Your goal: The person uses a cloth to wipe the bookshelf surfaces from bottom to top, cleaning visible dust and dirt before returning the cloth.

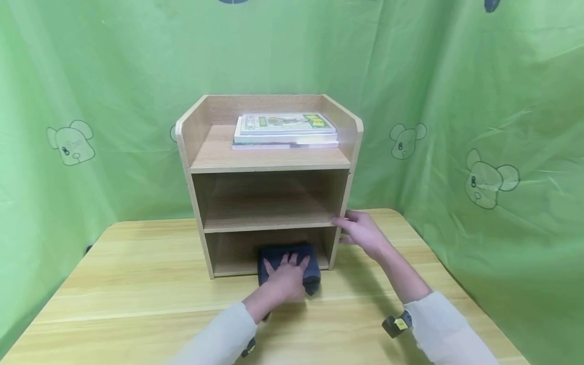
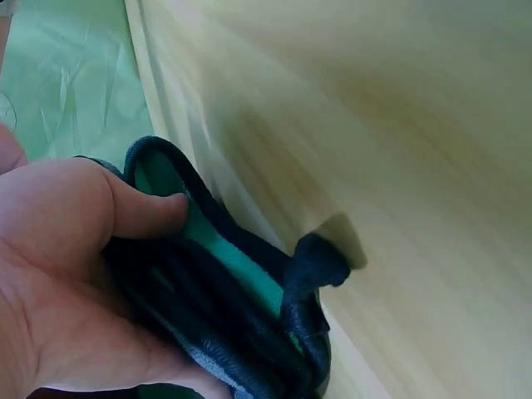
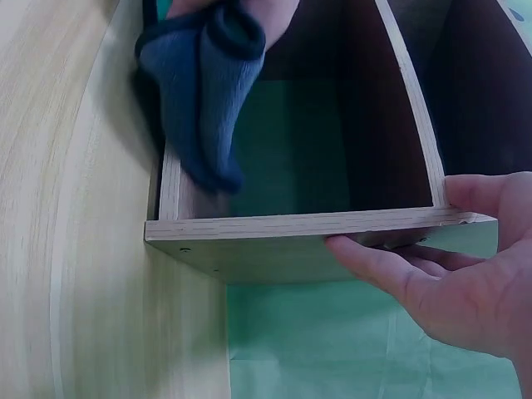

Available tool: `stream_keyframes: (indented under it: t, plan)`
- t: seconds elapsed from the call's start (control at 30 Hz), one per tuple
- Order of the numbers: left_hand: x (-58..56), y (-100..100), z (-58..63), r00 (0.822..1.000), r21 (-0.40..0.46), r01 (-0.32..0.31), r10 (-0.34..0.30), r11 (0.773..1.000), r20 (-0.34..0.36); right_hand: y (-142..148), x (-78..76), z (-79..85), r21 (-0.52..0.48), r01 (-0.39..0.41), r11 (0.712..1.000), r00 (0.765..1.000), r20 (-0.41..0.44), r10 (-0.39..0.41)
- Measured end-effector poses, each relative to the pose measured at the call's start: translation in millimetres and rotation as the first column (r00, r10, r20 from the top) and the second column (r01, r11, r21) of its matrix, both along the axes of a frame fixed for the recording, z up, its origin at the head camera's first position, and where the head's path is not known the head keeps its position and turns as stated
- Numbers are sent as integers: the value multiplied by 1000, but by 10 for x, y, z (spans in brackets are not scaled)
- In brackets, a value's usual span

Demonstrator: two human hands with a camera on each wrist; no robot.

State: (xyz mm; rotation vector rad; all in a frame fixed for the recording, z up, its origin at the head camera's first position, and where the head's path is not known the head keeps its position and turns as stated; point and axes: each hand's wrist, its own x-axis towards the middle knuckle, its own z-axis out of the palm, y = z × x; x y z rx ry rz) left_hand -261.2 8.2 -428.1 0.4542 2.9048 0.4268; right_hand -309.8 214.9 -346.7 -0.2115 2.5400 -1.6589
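My left hand (image 1: pixel 286 281) holds a folded dark blue cloth (image 1: pixel 313 271) at the front of the bottom compartment of a small wooden shelf unit (image 1: pixel 269 167). Part of the cloth overlaps the opening. In the left wrist view the thumb of my left hand (image 2: pixel 66 249) presses into a fold of the cloth (image 2: pixel 249 324), which has a green inner side and dark bound edges. My right hand (image 1: pixel 362 233) grips the unit's right side panel (image 3: pixel 316 225). Its thumb lies at the middle board's front edge, and its other fingers are against the panel's outer face.
Several books (image 1: pixel 287 137) lie stacked on the unit's top board. The unit stands toward the back of a light wooden table (image 1: pixel 137 284). A green curtain (image 1: pixel 283 45) with bear outlines hangs behind and on both sides. A dark wrist device (image 1: pixel 396 324) is on the right arm.
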Motion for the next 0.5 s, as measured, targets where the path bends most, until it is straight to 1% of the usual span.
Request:
stream_keyframes:
  t: [0.1, 0.17, 0.3, 0.4, 0.5]
  plan:
    - [3, -167, 39, 1000, -5, 6, -6, 1000, 24, 2, 14, 5, 6, -2, 1000, 1000, -4, 2]
    - [9, -266, 74, 999, -26, 8, -6, 1000, 47, 2, 22, 12, 11, -7, 1000, 1000, -8, 7]
    - [29, -427, 128, 997, -64, -17, 22, 998, 77, -4, 18, 19, 13, -12, 1000, 1000, -8, 12]
    - [57, -503, 123, 998, -67, -19, 23, 998, 66, -6, 17, 19, 10, -17, 1000, 1000, -9, 17]
    - [83, -538, 93, 999, -51, -6, 8, 999, 46, -15, 15, 17, 8, -19, 1000, 1000, -9, 19]
